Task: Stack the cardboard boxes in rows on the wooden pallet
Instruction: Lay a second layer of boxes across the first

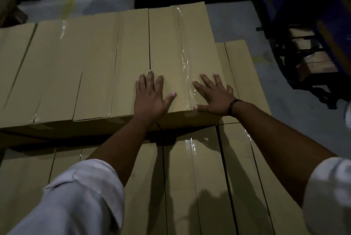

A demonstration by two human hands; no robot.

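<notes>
On the upper row, right end: cardboard box point(171, 58) is sitting against the neighbour boxes point(76, 71) to its left and resting on the lower layer point(191, 187). I'm not seeing the pallet, it's hidden under the stack.

Handling read: it's looking like stiff corrugated with flat faces, long and narrow. I can't judge weight from here, but I'm guessing it's moderate. The clear tape point(184, 58) running down the top seam is glossy, so I'm expecting palms to slip there. I'm treating bare cardboard and the near top edge as the better purchase for nudging, and the two short ends for lifting.

Left hand point(150, 98) is lying flat, fingers spread, palm down near the box's left seam. Right hand point(212, 94) is also lying flat and spread, with the thumb at the near edge and the fingers fanning toward the right edge. Neither hand is gripping; both are pressing on the top. Both forearms are reaching out almost straight, with white sleeves point(79, 196) rolled up and a dark wristband point(232, 106) on the right wrist.
</notes>
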